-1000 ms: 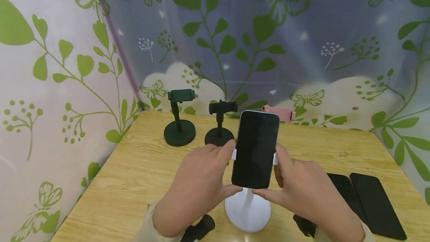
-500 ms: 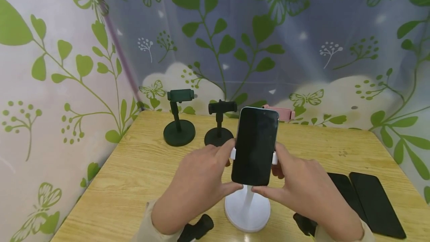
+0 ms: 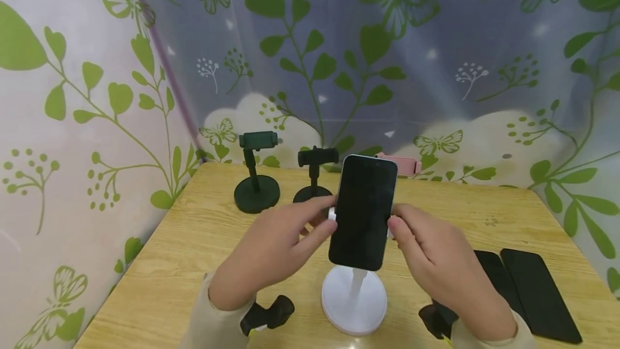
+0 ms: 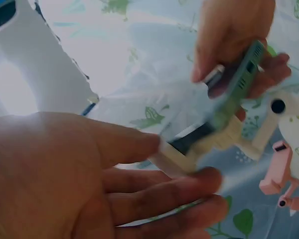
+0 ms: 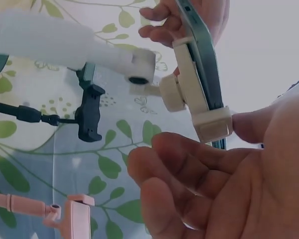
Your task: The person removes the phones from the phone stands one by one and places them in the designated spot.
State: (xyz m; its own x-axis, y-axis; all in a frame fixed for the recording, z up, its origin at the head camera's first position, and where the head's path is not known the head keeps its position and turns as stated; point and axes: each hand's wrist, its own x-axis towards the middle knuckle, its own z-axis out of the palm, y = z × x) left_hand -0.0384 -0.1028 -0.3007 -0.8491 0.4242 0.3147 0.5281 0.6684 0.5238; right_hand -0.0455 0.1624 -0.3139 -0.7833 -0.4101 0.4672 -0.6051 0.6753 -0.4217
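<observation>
A dark-screened smartphone [image 3: 364,211] stands upright, tilted back, in the clamp of a white phone stand [image 3: 355,303]. My left hand [image 3: 271,249] pinches the clamp's left end between thumb and fingers. In the left wrist view, the left thumb lies on the end of the clamp [image 4: 177,162], with the fingers below it. On the other side, my right hand [image 3: 438,260] has its thumb at the phone's right edge and its fingers behind. The right wrist view shows that thumb against the white clamp end [image 5: 214,125], the phone [image 5: 203,55] seated between the clamp ends.
Behind stand a dark green phone stand [image 3: 256,193], a black one [image 3: 314,174] and a pink one [image 3: 406,165]. Two black phones [image 3: 540,295] lie at right, partly behind the right forearm. Black wrist devices [image 3: 273,312] sit under both wrists. A patterned curtain [image 3: 300,96] rises behind the table.
Both thumbs have moved up from the phone's bottom edge to the clamp ends at its sides. The phone has tipped slightly, while the stand's base stays in place.
</observation>
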